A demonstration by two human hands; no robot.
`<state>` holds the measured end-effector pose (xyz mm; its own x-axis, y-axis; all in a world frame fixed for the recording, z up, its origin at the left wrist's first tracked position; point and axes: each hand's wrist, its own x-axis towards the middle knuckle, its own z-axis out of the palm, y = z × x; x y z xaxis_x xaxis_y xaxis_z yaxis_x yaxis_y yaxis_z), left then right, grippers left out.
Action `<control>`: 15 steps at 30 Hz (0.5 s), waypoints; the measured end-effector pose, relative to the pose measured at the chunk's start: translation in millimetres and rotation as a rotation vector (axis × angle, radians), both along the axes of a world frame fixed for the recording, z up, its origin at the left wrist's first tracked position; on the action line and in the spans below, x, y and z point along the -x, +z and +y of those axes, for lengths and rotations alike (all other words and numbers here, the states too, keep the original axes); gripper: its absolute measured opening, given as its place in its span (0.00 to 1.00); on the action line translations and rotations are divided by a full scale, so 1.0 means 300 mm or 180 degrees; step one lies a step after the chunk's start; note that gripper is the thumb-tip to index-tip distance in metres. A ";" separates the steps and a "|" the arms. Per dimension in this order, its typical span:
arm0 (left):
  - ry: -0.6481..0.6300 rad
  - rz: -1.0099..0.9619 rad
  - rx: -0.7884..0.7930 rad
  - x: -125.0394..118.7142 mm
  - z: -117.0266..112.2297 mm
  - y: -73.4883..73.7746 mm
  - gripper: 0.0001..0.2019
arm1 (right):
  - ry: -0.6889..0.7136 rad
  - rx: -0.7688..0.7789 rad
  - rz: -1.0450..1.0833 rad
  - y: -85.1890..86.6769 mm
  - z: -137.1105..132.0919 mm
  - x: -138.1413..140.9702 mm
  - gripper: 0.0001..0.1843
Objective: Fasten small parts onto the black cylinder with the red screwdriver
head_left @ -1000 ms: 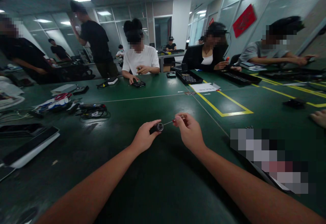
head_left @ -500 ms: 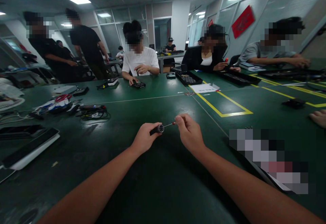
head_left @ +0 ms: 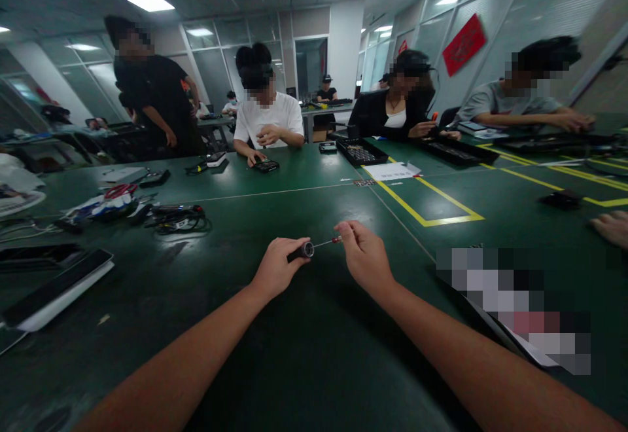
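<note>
My left hand (head_left: 275, 267) is wrapped round a small black flashlight (head_left: 307, 249), a dark cylinder whose round end with a bright rim faces toward me. Between the fingertips of my right hand (head_left: 366, 255) is a thin screwdriver (head_left: 336, 239) with a red handle; most of the handle is hidden by the fingers. Its slim metal shaft points left and reaches the flashlight near the rim. Whether the tip touches it or passes just behind, I cannot tell. Both hands are held above the green table (head_left: 294, 353), close together.
Cables and tools (head_left: 179, 217) lie at the left, near a black-and-white device (head_left: 61, 291). Yellow tape (head_left: 454, 220) marks the table ahead. A blurred-out item (head_left: 515, 314) lies right of my arm. Across the table, a person in white (head_left: 269, 121) handles a dark device (head_left: 265, 165).
The screwdriver's red handle has turned slightly in my right fingers; both hands keep their places. In the background, the standing people at the left have shifted. The view has moved slightly.
</note>
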<state>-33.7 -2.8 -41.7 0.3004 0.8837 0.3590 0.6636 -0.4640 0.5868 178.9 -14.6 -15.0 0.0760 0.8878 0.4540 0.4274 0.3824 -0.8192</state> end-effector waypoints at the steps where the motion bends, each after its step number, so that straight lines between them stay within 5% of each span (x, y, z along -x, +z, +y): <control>1: 0.0002 -0.0002 -0.0013 0.000 -0.001 0.001 0.21 | -0.0031 -0.0003 -0.0031 0.000 0.000 0.000 0.19; 15: 0.0021 0.0066 0.0037 -0.002 -0.002 0.001 0.22 | 0.0086 0.0184 0.0286 -0.018 0.010 0.004 0.17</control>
